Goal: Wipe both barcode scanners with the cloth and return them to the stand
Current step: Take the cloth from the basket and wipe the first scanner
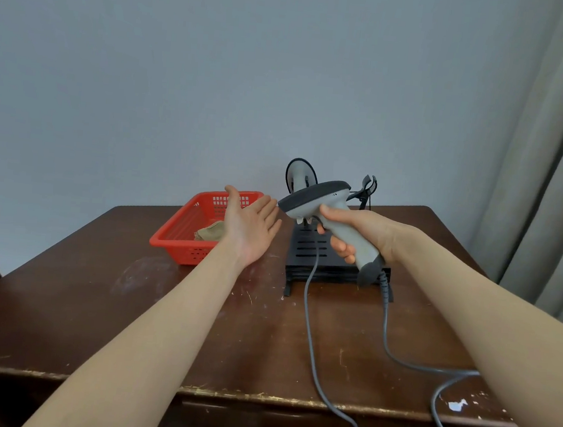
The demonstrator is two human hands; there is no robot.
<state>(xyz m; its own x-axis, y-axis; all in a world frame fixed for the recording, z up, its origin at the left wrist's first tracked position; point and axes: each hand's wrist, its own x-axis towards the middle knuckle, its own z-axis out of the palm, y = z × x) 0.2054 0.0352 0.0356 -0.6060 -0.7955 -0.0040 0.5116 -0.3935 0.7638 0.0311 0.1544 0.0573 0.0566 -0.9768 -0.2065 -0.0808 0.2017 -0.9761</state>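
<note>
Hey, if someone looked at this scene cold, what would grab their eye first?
Likely the grey scanner held up mid-frame in the right hand, its cable trailing off the table's front edge. Next, the open left hand just left of it, and behind that the red basket holding a cloth. A second scanner sits on the black stand behind.

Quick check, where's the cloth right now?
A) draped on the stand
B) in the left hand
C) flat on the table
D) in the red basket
D: the crumpled cloth lies inside the red basket, while the left hand is open and empty above the basket's near corner, and the right hand grips a scanner.
</note>
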